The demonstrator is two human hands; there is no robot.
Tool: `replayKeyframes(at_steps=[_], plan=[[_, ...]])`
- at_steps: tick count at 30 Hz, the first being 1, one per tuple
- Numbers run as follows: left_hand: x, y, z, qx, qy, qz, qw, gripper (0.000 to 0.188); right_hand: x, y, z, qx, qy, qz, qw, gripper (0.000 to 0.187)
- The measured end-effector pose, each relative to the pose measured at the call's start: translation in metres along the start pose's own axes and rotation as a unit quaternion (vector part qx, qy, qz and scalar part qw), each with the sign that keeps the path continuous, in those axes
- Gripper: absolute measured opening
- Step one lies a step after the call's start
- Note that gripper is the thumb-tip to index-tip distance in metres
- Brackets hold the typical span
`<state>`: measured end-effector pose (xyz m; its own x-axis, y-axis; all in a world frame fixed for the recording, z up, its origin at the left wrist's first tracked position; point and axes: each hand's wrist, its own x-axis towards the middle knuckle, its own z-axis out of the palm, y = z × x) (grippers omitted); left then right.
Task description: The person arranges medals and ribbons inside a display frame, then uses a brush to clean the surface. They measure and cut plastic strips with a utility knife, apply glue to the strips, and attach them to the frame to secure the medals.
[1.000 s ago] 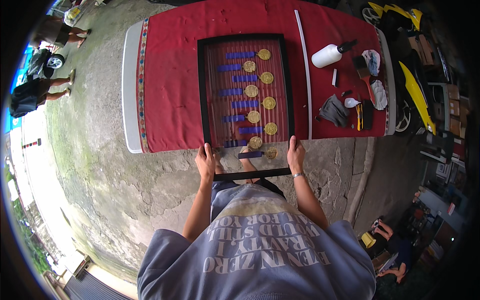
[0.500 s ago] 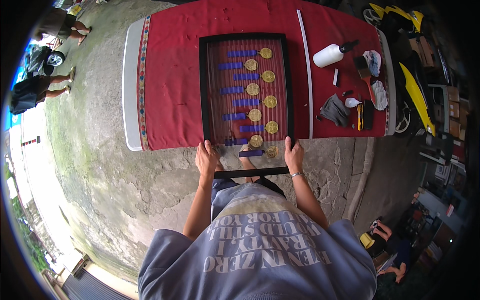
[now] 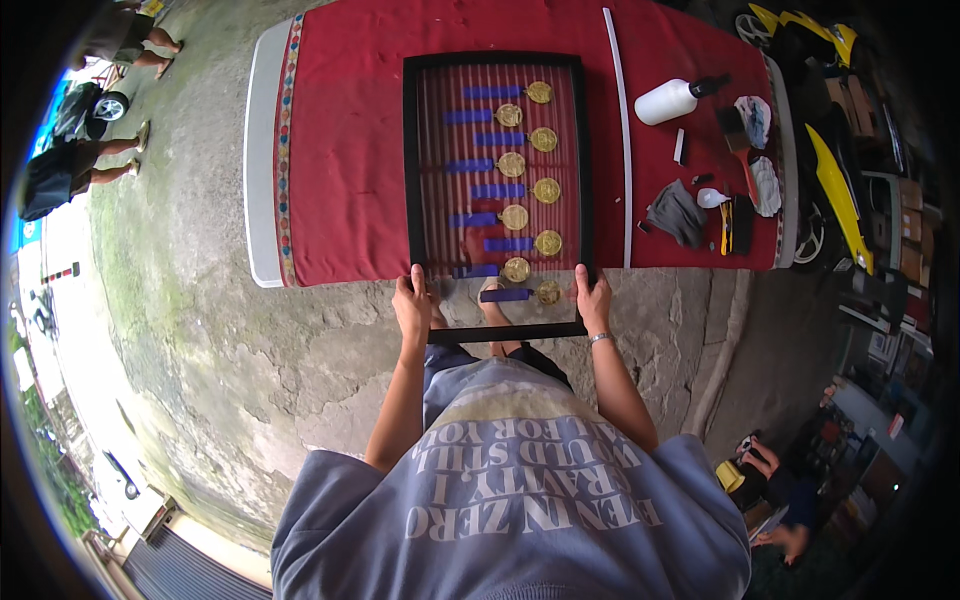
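A large black display frame (image 3: 411, 160) with a clear panel holds several gold medals (image 3: 547, 190) on purple ribbons, set in a staggered column. My left hand (image 3: 412, 302) grips its left side near the close end, thumb on top. On the opposite side my right hand (image 3: 593, 300) grips the frame the same way, a bracelet at the wrist. The frame's near end juts past the table edge toward my body, and the floor and my legs show through the panel. Its far part is over the red cloth (image 3: 350, 150); whether it rests there I cannot tell.
Right of a white strip (image 3: 619, 140) lie a white spray bottle (image 3: 667, 102), a grey rag (image 3: 678, 213), a brush (image 3: 738, 145) and a yellow cutter (image 3: 726, 225). Yellow-panelled vehicles (image 3: 838, 195) stand beyond the table's right end. Other people are at the far left and lower right.
The display frame has shifted slightly away from me and a little to the right, with both hands still on it. The tabletop items look undisturbed.
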<state>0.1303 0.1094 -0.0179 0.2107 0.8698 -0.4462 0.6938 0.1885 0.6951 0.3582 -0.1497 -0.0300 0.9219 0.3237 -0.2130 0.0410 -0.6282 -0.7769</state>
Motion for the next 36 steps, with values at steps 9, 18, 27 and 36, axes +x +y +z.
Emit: replayKeyframes(at_steps=[9, 18, 27, 36], plan=[[0.026, -0.053, 0.008, -0.077, -0.029, -0.039, 0.996, 0.058, 0.005, 0.000, -0.009, 0.229, -0.109, 0.149, 0.956, 0.050], [0.023, -0.038, 0.005, -0.117, -0.085, -0.050, 0.988, 0.061, 0.013, 0.005, -0.021, 0.173, -0.124, 0.121, 0.970, 0.046], [0.026, -0.055, 0.009, -0.093, -0.058, -0.016, 0.994, 0.057, 0.011, 0.002, -0.019, 0.205, -0.134, 0.141, 0.959, 0.047], [0.009, -0.027, -0.003, -0.184, -0.107, -0.047, 0.976, 0.050, 0.001, 0.007, -0.022, 0.196, -0.176, 0.147, 0.953, 0.049]])
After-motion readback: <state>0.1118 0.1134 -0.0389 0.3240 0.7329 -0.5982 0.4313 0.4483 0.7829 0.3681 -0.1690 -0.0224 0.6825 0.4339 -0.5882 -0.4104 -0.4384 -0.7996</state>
